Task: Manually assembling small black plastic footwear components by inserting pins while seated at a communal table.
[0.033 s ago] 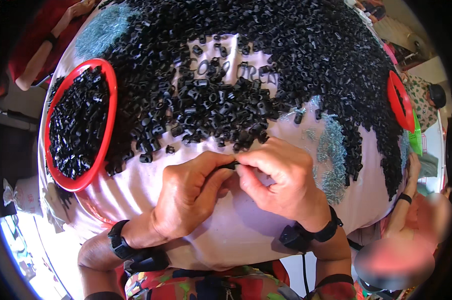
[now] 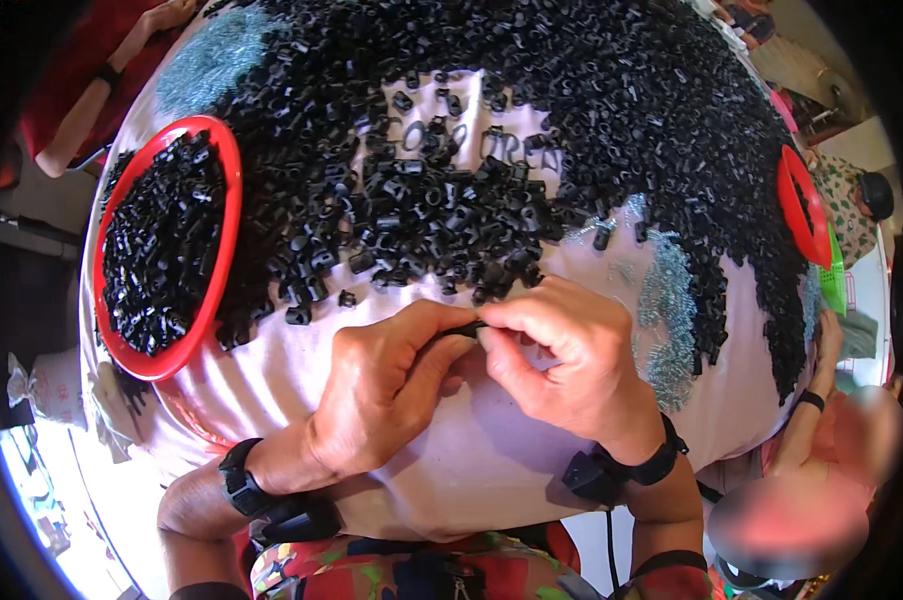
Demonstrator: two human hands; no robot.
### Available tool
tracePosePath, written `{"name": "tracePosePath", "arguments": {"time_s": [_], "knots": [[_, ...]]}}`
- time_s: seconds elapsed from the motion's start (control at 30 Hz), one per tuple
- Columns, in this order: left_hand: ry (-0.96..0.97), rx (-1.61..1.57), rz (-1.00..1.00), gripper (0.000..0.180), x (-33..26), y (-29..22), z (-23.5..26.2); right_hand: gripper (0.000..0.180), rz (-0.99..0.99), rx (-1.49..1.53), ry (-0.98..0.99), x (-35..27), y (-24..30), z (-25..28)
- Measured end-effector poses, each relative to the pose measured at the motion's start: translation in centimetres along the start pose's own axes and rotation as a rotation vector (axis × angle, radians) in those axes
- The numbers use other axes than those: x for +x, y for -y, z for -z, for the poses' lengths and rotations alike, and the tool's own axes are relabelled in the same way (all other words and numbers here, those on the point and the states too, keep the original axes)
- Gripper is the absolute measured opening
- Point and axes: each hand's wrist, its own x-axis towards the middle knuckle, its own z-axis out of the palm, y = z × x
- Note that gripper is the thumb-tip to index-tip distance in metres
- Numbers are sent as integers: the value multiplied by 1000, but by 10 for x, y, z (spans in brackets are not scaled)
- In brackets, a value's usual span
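One black part (image 2: pixel 466 329) sits between your left hand (image 2: pixel 377 390) and right hand (image 2: pixel 572 352), each thumb and forefinger pinching an end, seemingly for steadiness. Loose parts (image 2: pixel 442 215) lie just beyond on the cloth (image 2: pixel 472 450); a filled red tray (image 2: pixel 234 200) stands left, apparently for easy reach.
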Motion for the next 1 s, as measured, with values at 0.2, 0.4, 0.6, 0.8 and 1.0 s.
{"name": "tracePosePath", "arguments": {"time_s": [0.2, 0.4, 0.6, 0.8, 1.0], "knots": [[97, -311, 134, 22, 9, 9, 7, 15, -25, 47, -25, 3, -1, 3], [169, -505, 240, 26, 13, 5, 12, 15, -93, 80, -18, 0, -2, 8], [197, -545, 282, 32, 13, 8, 15, 17, 46, 38, -19, 6, -10, 7], [207, -679, 346, 35, 12, 3, 21, 18, 163, -44, -86, 6, -11, 5], [150, -774, 430, 36, 12, -1, 19, 16, 80, 5, -14, 5, -3, 6]]}}
